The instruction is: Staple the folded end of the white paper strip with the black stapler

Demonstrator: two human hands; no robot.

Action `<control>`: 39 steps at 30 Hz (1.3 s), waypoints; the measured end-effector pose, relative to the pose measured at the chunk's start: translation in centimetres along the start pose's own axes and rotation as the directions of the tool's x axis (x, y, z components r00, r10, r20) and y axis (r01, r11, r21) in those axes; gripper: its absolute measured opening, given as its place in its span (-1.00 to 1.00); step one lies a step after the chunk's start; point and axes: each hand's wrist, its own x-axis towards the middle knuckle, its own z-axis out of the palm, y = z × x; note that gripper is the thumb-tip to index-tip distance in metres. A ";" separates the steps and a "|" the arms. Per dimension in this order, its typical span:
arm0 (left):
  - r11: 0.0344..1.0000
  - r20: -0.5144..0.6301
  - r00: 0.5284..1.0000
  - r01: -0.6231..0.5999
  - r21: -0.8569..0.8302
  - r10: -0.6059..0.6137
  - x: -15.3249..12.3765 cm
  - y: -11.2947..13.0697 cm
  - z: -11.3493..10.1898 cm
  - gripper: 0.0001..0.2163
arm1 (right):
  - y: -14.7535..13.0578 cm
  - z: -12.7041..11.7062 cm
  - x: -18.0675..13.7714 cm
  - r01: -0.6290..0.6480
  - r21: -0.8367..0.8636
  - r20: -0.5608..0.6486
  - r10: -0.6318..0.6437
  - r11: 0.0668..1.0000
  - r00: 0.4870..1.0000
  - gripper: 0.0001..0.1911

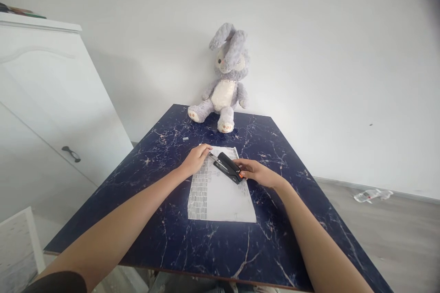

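Note:
A black stapler (227, 167) lies slantwise over a printed sheet of paper (227, 203). Its silver metal part sticks out at the far left end. My right hand (256, 172) grips the near right end of the stapler, by an orange piece. At the other end, my left hand (197, 159) has its fingers closed at the tip of the metal part; whether a small item is also between them is hidden. The paper rests on a dark blue marble-patterned table (165, 238), partly covered by the stapler and both hands.
A grey plush rabbit (225, 94) sits at the table's far edge against the wall. A small pale scrap (185, 138) lies left of the paper's far end. The white cabinet (44, 100) stands to the left. On the floor at right lies a clear plastic item (371, 195).

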 end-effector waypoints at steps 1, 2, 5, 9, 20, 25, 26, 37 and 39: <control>1.000 0.000 1.000 -0.001 -0.008 0.001 0.0 0.1 0.0 -0.69 | 0.1 0.1 0.0 -0.009 -0.020 -0.032 0.008 1.000 0.999 -0.49; 1.000 -0.002 1.000 0.002 -0.019 -0.002 0.0 0.1 -0.1 -0.69 | 0.3 0.2 0.1 -0.015 -0.044 -0.074 0.012 0.999 0.997 -0.48; 0.998 -0.001 1.000 0.018 -0.058 -0.018 0.0 0.1 -0.2 -0.70 | 0.7 1.2 0.5 0.002 -0.167 -0.207 -0.037 0.986 0.978 -0.50; 0.993 -0.006 1.000 0.025 -0.115 -0.026 0.0 0.1 -0.4 -0.70 | 0.8 3.7 1.7 0.016 -0.489 -0.266 -0.167 0.872 0.950 -0.69; 0.581 0.073 0.922 0.299 -0.757 -0.379 0.0 1.0 0.7 -0.68 | -1.2 5.6 1.7 -0.011 -0.880 -0.300 -0.537 0.475 0.789 -0.38; 0.506 0.285 0.927 0.372 -0.778 -0.243 -0.2 1.9 0.6 -0.61 | -1.8 6.7 1.9 -0.022 -0.971 -0.143 -0.508 0.236 0.849 -0.42; 0.516 0.280 0.928 0.369 -0.773 -0.244 -0.2 1.9 0.6 -0.61 | -1.8 6.8 2.0 -0.023 -0.972 -0.140 -0.498 0.233 0.856 -0.41; 0.879 -0.266 0.923 0.134 -0.458 -0.280 -0.2 1.2 -0.6 -0.62 | -1.2 6.4 2.3 -0.180 -0.432 -0.694 -0.198 0.884 0.693 -0.84; 0.971 -0.332 0.937 0.024 -0.238 -0.105 -0.6 1.9 -0.9 -0.64 | -0.7 6.6 2.5 -0.185 -0.342 -0.658 -0.095 0.921 0.747 -0.84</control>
